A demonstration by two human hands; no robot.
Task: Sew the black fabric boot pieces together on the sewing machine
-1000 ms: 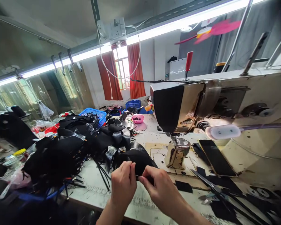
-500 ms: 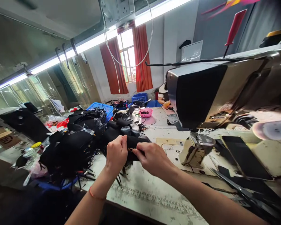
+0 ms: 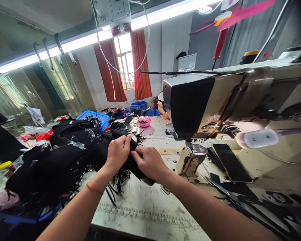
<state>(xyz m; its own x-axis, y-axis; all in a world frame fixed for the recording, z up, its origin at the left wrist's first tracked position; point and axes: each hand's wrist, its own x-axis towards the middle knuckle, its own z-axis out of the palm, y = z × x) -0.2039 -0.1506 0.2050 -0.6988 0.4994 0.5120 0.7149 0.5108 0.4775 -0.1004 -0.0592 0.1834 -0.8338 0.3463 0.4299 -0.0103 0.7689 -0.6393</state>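
Both my hands are closed on a black fabric piece [image 3: 137, 170] held above the white sewing table [image 3: 140, 201]. My left hand [image 3: 117, 151] pinches it with the thumb up, and my right hand [image 3: 150, 162] grips it close beside, the two nearly touching. Part of the piece hangs below my right hand; the rest is hidden by my fingers. Dark threads or cords dangle under my left hand. Left of my hands lies a big pile of black fabric pieces [image 3: 50, 164]. To the right stands a sewing machine [image 3: 190, 103] with a raised post [image 3: 192, 160].
A phone [image 3: 232, 162] and large scissors [image 3: 232, 195] lie right of the post. A lamp [image 3: 257, 138] glows under the machine arm. Farther back are a pink bowl [image 3: 144, 122] and a blue basket [image 3: 105, 121]. Another person's arm [image 3: 162, 108] shows behind the machine.
The view has swung to the right, so everything sits farther left. The black piece is turned between my hands, its end now hanging down below my right hand.
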